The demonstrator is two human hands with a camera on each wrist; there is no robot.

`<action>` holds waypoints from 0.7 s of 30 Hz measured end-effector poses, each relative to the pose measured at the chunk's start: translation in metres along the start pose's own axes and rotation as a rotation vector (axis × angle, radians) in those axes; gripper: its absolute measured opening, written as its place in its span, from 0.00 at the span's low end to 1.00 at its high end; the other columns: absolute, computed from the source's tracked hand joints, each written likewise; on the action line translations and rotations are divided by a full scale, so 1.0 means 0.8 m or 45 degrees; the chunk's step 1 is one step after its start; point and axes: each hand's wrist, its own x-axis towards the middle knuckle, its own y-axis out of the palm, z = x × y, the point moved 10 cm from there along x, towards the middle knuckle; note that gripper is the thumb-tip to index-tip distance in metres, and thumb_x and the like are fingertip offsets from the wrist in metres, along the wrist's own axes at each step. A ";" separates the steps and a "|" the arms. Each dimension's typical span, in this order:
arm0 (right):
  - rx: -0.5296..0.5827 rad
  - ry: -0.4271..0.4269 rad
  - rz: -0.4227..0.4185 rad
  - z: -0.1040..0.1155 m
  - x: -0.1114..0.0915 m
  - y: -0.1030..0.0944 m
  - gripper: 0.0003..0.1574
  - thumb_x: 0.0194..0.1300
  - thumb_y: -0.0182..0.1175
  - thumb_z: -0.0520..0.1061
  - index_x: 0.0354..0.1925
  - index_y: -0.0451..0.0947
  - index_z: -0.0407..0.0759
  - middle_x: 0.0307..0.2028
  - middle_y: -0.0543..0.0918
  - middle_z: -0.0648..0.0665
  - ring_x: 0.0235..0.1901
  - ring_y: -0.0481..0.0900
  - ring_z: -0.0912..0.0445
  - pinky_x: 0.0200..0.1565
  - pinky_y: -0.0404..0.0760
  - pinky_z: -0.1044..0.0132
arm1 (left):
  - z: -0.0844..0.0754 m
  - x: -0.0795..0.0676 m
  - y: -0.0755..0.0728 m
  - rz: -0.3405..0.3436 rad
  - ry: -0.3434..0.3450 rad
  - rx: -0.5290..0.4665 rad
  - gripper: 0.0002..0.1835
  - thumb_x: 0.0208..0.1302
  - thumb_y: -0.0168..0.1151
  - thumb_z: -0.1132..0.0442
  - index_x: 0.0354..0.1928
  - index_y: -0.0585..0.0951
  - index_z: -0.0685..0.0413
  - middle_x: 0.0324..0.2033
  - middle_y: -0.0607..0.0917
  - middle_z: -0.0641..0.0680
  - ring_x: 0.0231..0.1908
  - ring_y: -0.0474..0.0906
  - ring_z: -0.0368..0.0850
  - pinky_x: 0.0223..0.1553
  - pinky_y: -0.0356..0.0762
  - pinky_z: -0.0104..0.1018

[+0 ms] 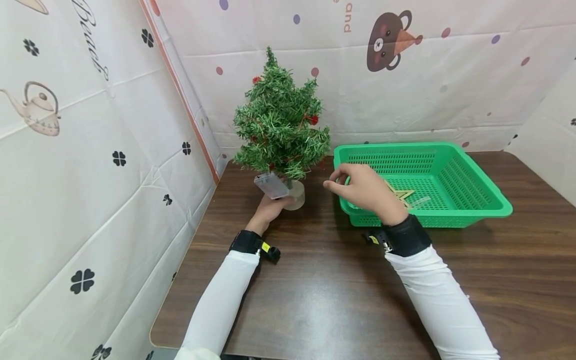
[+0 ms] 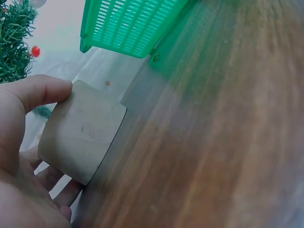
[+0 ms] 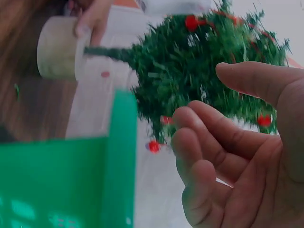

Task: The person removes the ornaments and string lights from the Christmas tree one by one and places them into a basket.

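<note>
A small artificial Christmas tree [image 1: 283,120] with red ornaments stands on the table in a pale round base [image 2: 85,133]. My left hand [image 1: 268,210] grips that base, thumb on its top edge and fingers around the side. Just above this hand, in the head view, a translucent grey box [image 1: 272,185] hangs below the branches. My right hand [image 1: 362,187] hovers over the near left corner of the green basket [image 1: 488,207]. Its fingers are loosely bent, and nothing shows between them and the thumb in the right wrist view [image 3: 237,137].
Inside the basket lie a gold star [image 1: 400,194] and a small clear piece [image 1: 421,202]. The basket stands on the brown wooden table [image 1: 324,290], right of the tree. Printed cloth [image 1: 279,30] hangs behind and at both sides.
</note>
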 end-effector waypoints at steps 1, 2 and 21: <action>0.016 -0.007 0.011 0.003 0.001 0.004 0.18 0.72 0.62 0.60 0.45 0.84 0.49 0.39 0.86 0.46 0.34 0.81 0.52 0.37 0.79 0.58 | 0.000 0.000 -0.001 -0.003 0.001 0.009 0.44 0.69 0.66 0.58 0.81 0.55 0.44 0.78 0.60 0.51 0.77 0.58 0.54 0.74 0.64 0.54; 0.029 -0.013 0.022 0.006 0.002 0.009 0.19 0.72 0.62 0.60 0.47 0.84 0.48 0.40 0.86 0.46 0.36 0.81 0.51 0.39 0.80 0.56 | -0.004 -0.003 -0.001 0.004 -0.015 0.020 0.44 0.69 0.66 0.57 0.81 0.55 0.45 0.77 0.61 0.52 0.77 0.58 0.55 0.74 0.64 0.54; -0.002 -0.166 0.075 0.042 0.007 0.058 0.36 0.70 0.64 0.58 0.67 0.73 0.40 0.62 0.80 0.38 0.64 0.75 0.41 0.65 0.75 0.44 | 0.004 0.002 -0.003 -0.019 -0.058 0.154 0.36 0.66 0.67 0.49 0.75 0.66 0.40 0.70 0.71 0.53 0.72 0.65 0.56 0.74 0.58 0.62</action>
